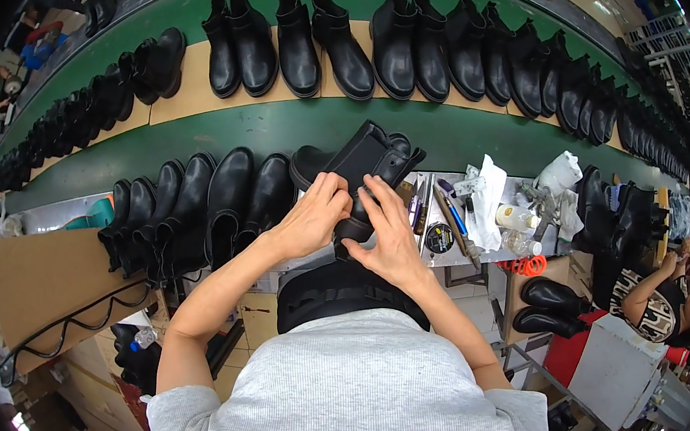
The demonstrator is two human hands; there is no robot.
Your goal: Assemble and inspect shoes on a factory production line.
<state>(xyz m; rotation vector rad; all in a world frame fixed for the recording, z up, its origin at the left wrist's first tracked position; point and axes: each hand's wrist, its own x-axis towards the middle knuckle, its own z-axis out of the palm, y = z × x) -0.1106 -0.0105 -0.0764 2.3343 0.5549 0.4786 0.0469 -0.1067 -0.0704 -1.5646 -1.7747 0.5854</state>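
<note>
Right in front of me, a black ankle boot [360, 153] is tilted at the near edge of the green bench, its pull loop pointing right. My left hand [318, 215] presses bent fingers against the boot's near side. On the other side, my right hand [386, 227] curls round its near dark part, thumb below and fingers above. The two hands almost meet, and the detail between the fingertips is hidden. Other black leather shows beside this boot, and I cannot tell whether it belongs to a second boot.
Black boots [394, 47] line a brown strip on the green bench [270, 126]. More boots [231, 185] stand close at left, near cardboard [39, 283]. At right are a round black tin [439, 238], pens, bottles and white paper [489, 200]. A person [650, 301] sits far right.
</note>
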